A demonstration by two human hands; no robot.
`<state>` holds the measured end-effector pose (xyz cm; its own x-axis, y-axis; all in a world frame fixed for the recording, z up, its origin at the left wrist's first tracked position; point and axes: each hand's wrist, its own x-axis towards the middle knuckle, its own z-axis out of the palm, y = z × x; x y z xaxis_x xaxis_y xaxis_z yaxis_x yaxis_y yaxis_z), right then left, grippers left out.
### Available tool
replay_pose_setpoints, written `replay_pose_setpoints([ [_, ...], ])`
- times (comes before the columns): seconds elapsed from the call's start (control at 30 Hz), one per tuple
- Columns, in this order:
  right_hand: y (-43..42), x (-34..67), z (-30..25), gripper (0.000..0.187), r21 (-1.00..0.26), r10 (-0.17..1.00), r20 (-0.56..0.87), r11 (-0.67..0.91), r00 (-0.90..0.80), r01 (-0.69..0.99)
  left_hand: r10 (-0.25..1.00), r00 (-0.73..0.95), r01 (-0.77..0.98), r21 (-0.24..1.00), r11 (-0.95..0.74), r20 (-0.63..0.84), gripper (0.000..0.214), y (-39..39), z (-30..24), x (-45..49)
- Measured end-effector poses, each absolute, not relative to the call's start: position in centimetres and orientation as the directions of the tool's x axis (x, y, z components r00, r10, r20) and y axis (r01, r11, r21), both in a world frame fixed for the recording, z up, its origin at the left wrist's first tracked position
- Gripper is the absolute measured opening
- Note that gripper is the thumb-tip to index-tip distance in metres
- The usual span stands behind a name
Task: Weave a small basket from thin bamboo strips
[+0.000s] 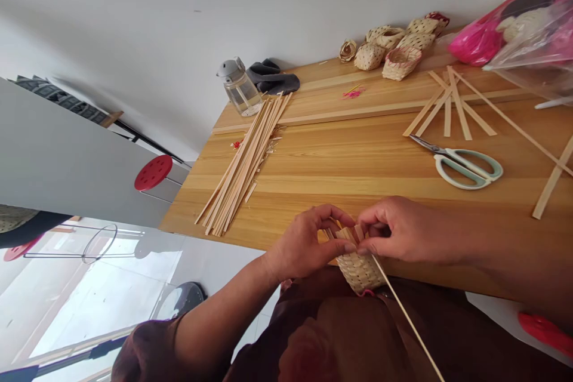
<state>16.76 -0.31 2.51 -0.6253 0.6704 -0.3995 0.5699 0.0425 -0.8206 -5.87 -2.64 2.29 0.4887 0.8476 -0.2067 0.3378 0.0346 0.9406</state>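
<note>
L hand (304,245) curled round small woven basket (358,268), fingertips on rim; R hand (398,230) in narrow pinch on upright strips at rim; basket held over table edge, just by brown shirt (322,334) (long thin strip (407,316) runs down from it); on wooden table (358,182): strip bundle (242,167), scissors (465,166), other woven baskets (394,48).

From where I sit, I can't read any text, label, brand, number or sign in this view. The woven bamboo basket (358,268) at the near edge of the wooden table (358,161), the scissors (465,168) and the clear plastic bag (532,42) show nothing legible.
</note>
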Motion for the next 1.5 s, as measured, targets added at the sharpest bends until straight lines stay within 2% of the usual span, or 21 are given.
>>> replay_pose_setpoints([
  [0.13,-0.7,16.5,2.1,0.021,-0.877,0.624,-0.441,-0.145,-0.645,0.458,0.867,0.441,0.275,0.955,0.113,-0.230,0.024,-2.6,2.0,-5.6],
  [0.27,-0.8,16.6,1.8,0.022,-0.914,0.668,-0.350,-0.090,-0.656,0.396,0.869,0.438,0.299,0.949,0.100,-0.230,0.021,-2.6,1.7,-5.5],
  [0.37,-0.4,17.1,1.5,0.023,-0.918,0.647,-0.339,-0.067,-0.683,0.392,0.903,0.401,0.372,0.928,-0.007,-0.154,0.021,-2.7,1.7,-5.5],
  [0.5,0.2,17.5,0.9,0.023,-0.929,0.591,-0.348,-0.115,-0.727,0.351,0.942,0.335,0.533,0.829,-0.165,-0.028,0.025,-3.1,2.1,-5.3],
  [0.6,0.1,17.4,0.1,0.025,-0.944,0.610,-0.328,-0.183,-0.721,0.275,0.944,0.325,0.539,0.809,-0.233,0.055,0.024,-3.2,1.9,-5.2],
  [0.67,-0.4,17.2,-0.5,0.025,-0.950,0.672,-0.311,-0.210,-0.672,0.230,0.939,0.325,0.491,0.830,-0.265,0.107,0.022,-3.2,1.6,-5.2],
  [0.73,-1.1,16.9,-0.8,0.026,-0.962,0.783,-0.257,-0.151,-0.566,0.227,0.942,0.310,0.451,0.852,-0.267,0.131,0.020,-3.1,1.2,-5.3],
  [0.83,-2.1,16.8,-0.5,0.015,-0.940,0.886,-0.081,0.084,-0.456,0.331,0.949,0.290,0.443,0.861,-0.249,0.125,0.019,-3.1,1.0,-5.2],
  [0.9,-2.6,17.0,0.1,0.010,-0.896,0.867,0.012,0.231,-0.498,0.380,0.951,0.288,0.446,0.864,-0.232,0.107,0.019,-3.2,1.1,-5.1],
  [0.97,-2.8,17.4,0.6,0.010,-0.863,0.825,0.040,0.313,-0.564,0.396,0.956,0.284,0.438,0.876,-0.201,0.077,0.018,-3.3,1.3,-4.9],
  [1.1,-2.7,17.8,0.9,0.013,-0.838,0.808,0.031,0.342,-0.588,0.425,0.961,0.276,0.396,0.907,-0.141,0.028,0.018,-3.4,1.4,-4.5],
  [1.27,-2.8,17.5,0.2,0.010,-0.767,0.771,0.158,0.490,-0.617,0.415,0.967,0.255,0.372,0.924,-0.084,-0.015,0.012,-3.3,1.0,-4.7],
  [1.37,-3.1,17.2,-0.1,0.011,-0.757,0.805,0.160,0.472,-0.571,0.453,0.965,0.256,0.352,0.935,-0.037,-0.058,0.006,-3.4,0.8,-4.8],
  [1.5,-3.7,16.5,-0.1,0.016,-0.811,0.896,0.007,0.265,-0.443,0.522,0.966,0.247,0.319,0.948,-0.006,-0.077,0.005,-3.4,0.6,-4.8],
])
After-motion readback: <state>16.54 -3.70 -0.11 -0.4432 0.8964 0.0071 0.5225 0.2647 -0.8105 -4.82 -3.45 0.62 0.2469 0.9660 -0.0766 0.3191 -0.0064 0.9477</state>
